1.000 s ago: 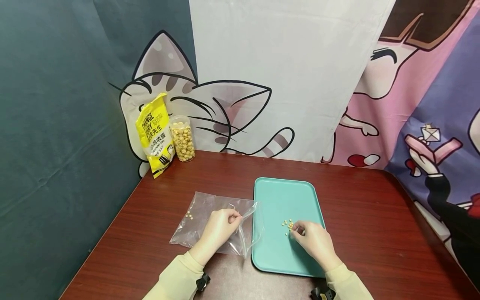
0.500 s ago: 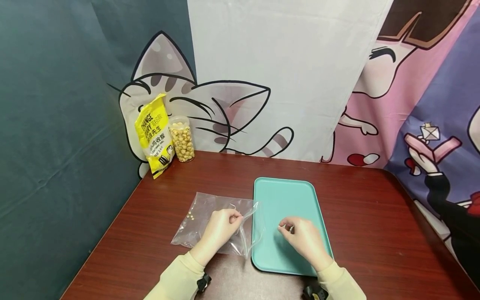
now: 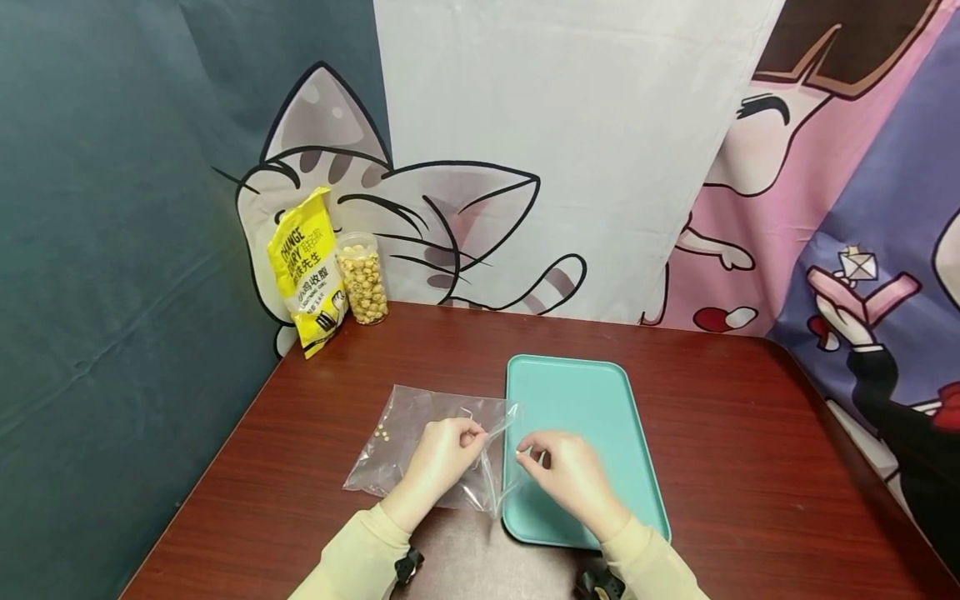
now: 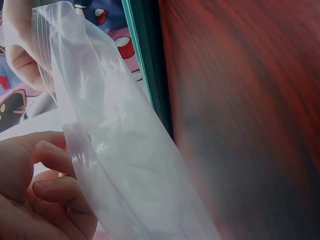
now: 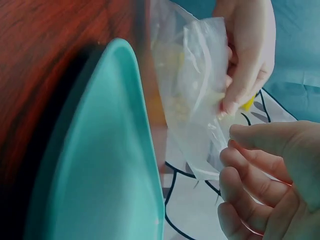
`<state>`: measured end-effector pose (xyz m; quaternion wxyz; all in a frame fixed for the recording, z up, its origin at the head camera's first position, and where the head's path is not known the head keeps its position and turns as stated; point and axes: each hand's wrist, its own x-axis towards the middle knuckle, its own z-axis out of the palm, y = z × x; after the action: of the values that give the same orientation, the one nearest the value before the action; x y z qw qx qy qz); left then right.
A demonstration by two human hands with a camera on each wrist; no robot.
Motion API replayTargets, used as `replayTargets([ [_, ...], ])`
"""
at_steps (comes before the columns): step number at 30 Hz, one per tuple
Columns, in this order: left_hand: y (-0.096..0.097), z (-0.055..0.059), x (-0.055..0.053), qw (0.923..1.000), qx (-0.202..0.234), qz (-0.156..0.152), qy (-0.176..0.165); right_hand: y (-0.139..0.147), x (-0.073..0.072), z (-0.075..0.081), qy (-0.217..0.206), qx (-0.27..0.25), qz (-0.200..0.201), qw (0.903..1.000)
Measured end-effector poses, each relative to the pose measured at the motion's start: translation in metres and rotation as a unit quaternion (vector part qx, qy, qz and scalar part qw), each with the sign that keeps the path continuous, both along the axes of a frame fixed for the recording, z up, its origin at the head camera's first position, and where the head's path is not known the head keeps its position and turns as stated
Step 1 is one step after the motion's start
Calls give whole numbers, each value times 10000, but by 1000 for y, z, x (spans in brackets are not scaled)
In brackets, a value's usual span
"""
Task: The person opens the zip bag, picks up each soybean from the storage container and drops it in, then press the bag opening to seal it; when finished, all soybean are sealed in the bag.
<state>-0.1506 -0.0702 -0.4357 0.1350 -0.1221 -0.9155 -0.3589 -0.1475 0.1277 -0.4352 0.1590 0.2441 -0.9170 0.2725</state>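
Observation:
My left hand (image 3: 446,450) pinches the open edge of a clear zip bag (image 3: 405,475) lying on the table and overlapping the tray's left rim. Several small yellow kernels (image 3: 383,434) sit in the bag's far left part. Over the left side of the turquoise tray (image 3: 551,392), my right hand (image 3: 566,475) pinches a small pale kernel (image 3: 517,452) between thumb and forefinger, close to the bag's mouth. In the right wrist view, the thumb of my right hand (image 5: 270,170) is right by the bag's edge. The tray surface beneath this hand is hidden.
A yellow snack bag (image 3: 307,275) leans on the back wall at the left, beside a clear tub (image 3: 362,279) of popcorn. The brown table (image 3: 750,450) extends right of the tray. Printed cloth hangs behind it.
My right hand has moved left from the kernels on the tray toward the bag's mouth, its fingers pinched. My left hand stays on the bag's edge.

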Motion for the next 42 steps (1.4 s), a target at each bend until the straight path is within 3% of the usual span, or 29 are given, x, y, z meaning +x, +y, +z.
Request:
replayTargets([
  [6,0,1,0,9999,0,-15,-113,-4,0,-3,-104,-11,109,9999],
  [11,-1,2,0,9999,3,-2,-137,1,-3,-2,-365,-308,123,9988],
  [25,-1,1,1,9997,124,-23,-192,42,-24,-5,-953,-705,-811,9896],
  [33,-2,0,2,9998,76,-15,-191,65,-35,-9,-829,-527,-1179,9882],
  [42,-3,0,2,9999,79,0,-154,80,-48,-20,-1190,-398,-1397,9822],
])
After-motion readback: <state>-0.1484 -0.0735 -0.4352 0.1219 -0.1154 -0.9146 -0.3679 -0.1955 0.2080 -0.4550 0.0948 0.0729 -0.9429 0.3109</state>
